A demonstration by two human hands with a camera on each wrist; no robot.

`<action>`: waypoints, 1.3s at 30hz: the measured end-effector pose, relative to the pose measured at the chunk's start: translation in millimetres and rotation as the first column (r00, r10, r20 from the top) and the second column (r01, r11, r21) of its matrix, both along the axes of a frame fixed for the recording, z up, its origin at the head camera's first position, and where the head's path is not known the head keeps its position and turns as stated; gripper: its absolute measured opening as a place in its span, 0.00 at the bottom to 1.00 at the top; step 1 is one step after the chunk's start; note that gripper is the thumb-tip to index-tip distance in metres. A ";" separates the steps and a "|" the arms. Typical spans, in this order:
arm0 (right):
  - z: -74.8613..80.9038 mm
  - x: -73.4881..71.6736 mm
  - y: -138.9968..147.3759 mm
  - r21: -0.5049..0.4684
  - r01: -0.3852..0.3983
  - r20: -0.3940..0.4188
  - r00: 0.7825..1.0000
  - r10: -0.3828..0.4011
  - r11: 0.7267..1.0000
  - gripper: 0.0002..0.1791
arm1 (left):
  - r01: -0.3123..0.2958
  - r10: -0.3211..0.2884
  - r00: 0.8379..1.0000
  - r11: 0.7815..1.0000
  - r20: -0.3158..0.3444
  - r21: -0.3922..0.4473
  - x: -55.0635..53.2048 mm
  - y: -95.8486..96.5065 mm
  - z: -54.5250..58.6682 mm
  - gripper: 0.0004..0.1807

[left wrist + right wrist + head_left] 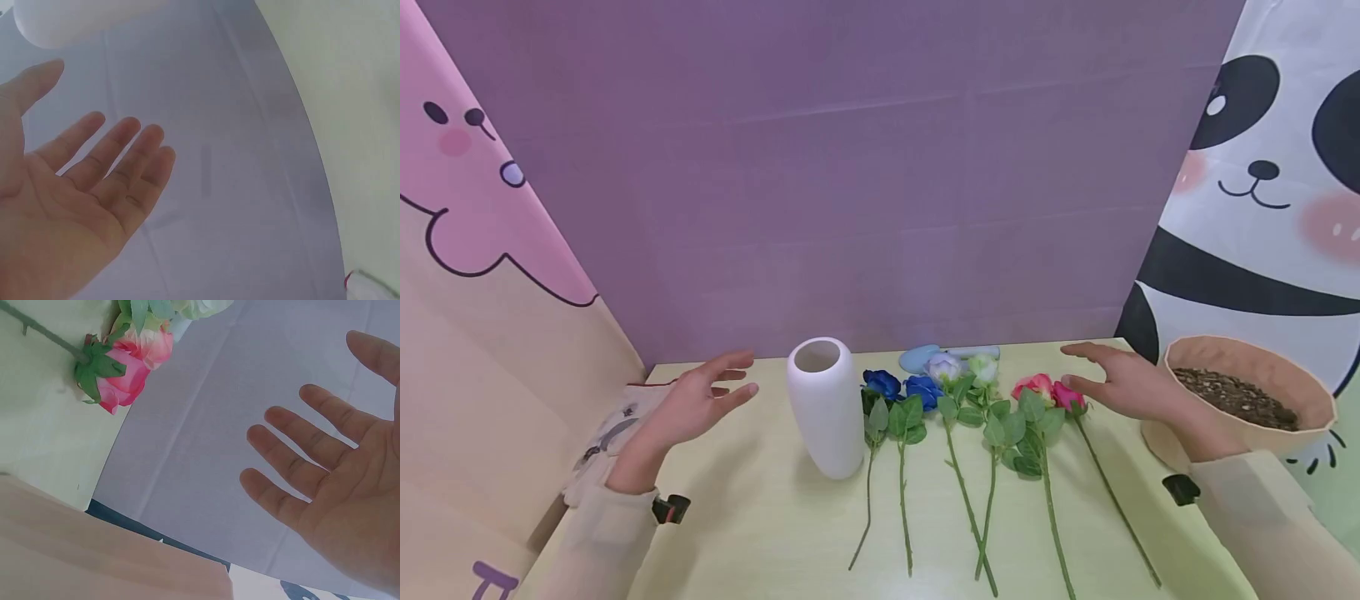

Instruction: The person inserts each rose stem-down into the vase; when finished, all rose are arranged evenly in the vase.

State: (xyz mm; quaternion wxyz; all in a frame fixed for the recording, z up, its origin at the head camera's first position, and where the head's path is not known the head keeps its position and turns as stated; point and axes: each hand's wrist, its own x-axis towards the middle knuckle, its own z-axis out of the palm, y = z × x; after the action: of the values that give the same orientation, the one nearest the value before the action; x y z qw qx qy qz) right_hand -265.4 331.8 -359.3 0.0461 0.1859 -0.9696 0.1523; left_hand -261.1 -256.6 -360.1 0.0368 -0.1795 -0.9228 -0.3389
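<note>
A tall white vase (827,417) stands upright on the table, its mouth showing nothing inside. My left hand (703,400) hovers left of it, fingers spread and holding nothing; the left wrist view shows the bare palm (69,206). Right of the vase lie artificial roses with leafy stems toward me: blue roses (882,384), a pale lilac rose (943,367), a whitish-green rose (982,368), a coral-pink rose (1033,385) and a magenta rose (1067,397). Over the table's right side, near the magenta rose, my right hand (1131,385) is held with relaxed fingers and nothing in it.
A peach-coloured pot (1213,354) of dark brown bits stands at the right edge, beside my right forearm. Behind the flower heads lies a light blue tool (919,359), partly hidden. Folded printed cloth (613,433) sits at the left edge. A purple backdrop (850,183) closes the rear.
</note>
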 end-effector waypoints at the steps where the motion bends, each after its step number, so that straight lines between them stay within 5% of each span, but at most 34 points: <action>1: -0.2 0.2 0.4 -0.005 0.000 0.007 1.000 0.000 1.000 0.33 | 0.006 -0.007 1.000 1.000 0.010 0.019 0.5 1.0 0.2 0.33; 16: -1.3 3.6 3.8 -0.145 0.016 0.149 0.989 0.006 0.989 0.24 | 0.064 -0.071 0.997 0.981 0.031 0.186 5.2 17.4 -10.2 0.29; 27: -16.2 2.5 15.3 -0.285 0.092 0.363 0.932 0.018 0.954 0.26 | 0.033 -0.054 0.995 0.969 0.081 0.245 7.1 33.2 -21.2 0.36; 39: -34.7 7.2 19.6 -0.349 0.144 0.404 0.915 0.011 0.926 0.21 | 0.065 -0.094 0.992 0.953 0.082 0.296 6.3 41.4 -24.6 0.33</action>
State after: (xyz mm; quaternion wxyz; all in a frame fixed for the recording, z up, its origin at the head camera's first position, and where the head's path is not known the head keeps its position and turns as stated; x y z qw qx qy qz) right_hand -258.3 351.5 -394.1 -0.1127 0.1052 -0.9178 0.3660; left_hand -254.8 -215.2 -384.7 0.0051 -0.1927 -0.8551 -0.4812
